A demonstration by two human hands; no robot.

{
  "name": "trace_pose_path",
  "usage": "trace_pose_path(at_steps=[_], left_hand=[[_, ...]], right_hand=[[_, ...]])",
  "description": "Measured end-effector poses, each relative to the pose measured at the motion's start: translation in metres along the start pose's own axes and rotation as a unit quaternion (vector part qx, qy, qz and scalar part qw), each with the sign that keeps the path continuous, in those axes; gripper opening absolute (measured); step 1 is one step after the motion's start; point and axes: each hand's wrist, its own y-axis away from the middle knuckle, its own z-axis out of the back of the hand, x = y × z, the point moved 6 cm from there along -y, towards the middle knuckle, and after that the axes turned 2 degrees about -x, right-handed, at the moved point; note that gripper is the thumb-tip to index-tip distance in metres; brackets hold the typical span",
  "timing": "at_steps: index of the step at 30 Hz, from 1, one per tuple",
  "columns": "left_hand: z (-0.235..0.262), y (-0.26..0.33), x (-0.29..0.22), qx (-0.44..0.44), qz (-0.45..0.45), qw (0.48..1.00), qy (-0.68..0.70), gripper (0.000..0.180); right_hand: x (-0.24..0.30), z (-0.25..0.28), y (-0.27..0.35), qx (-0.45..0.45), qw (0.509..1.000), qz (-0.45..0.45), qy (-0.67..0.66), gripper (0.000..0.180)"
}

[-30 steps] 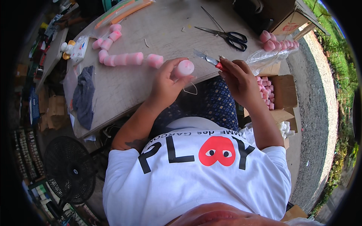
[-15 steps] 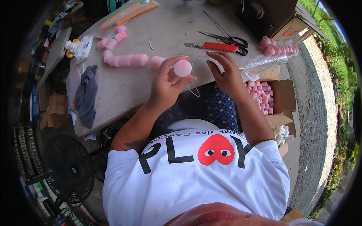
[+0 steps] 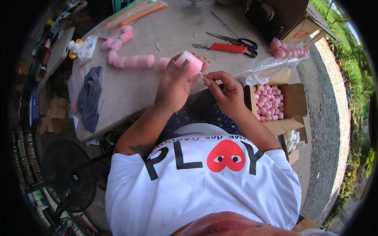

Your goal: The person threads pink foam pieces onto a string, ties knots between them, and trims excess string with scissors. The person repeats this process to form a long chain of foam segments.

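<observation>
My left hand (image 3: pixel 170 88) is closed around a short pink cylinder (image 3: pixel 190 64), tilted with its side toward me. A thin pale cord (image 3: pixel 202 74) comes from the cylinder's lower right end. Thumb and fingertips of my right hand (image 3: pixel 226 92) pinch that cord just beside the cylinder. Beyond my left hand, a bent row of similar pink cylinders (image 3: pixel 134 61) lies end to end on the grey table (image 3: pixel 118 88); its near end passes behind my fingers. Whether the held cylinder joins that row is hidden.
A red utility knife (image 3: pixel 228 48) and black scissors (image 3: pixel 248 45) lie beyond my right hand. More pink cylinders (image 3: pixel 279 51) sit at the table's right corner, above an open cardboard box (image 3: pixel 295 100) full of them. A grey cloth (image 3: pixel 89 100) lies left; a black fan (image 3: pixel 69 175) stands below.
My left hand has turned the cylinder from end-on to side-on and raised it slightly. My right hand has moved left and down and now pinches the cord, which hung loose before.
</observation>
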Motion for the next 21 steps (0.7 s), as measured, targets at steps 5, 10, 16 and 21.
trace_pose_path(at_steps=[5, 10, 16, 21], left_hand=[[0.001, 0.001, 0.002, -0.006, 0.022, 1.000, 0.005, 0.038], [0.000, 0.001, 0.005, -0.002, 0.032, 0.999, 0.006, 0.038], [0.001, 0.003, 0.011, 0.005, 0.031, 0.999, 0.020, 0.038], [0.000, 0.003, 0.011, -0.008, 0.024, 0.999, 0.030, 0.038]], right_hand=[[0.016, 0.001, -0.005, -0.001, 0.995, 0.071, 0.076, 0.015], [0.017, 0.000, -0.005, -0.011, 0.993, 0.090, 0.076, 0.016], [0.019, 0.000, -0.007, -0.044, 0.981, 0.137, 0.132, 0.015], [-0.009, 0.004, 0.000, -0.083, 0.996, 0.010, -0.012, 0.016]])
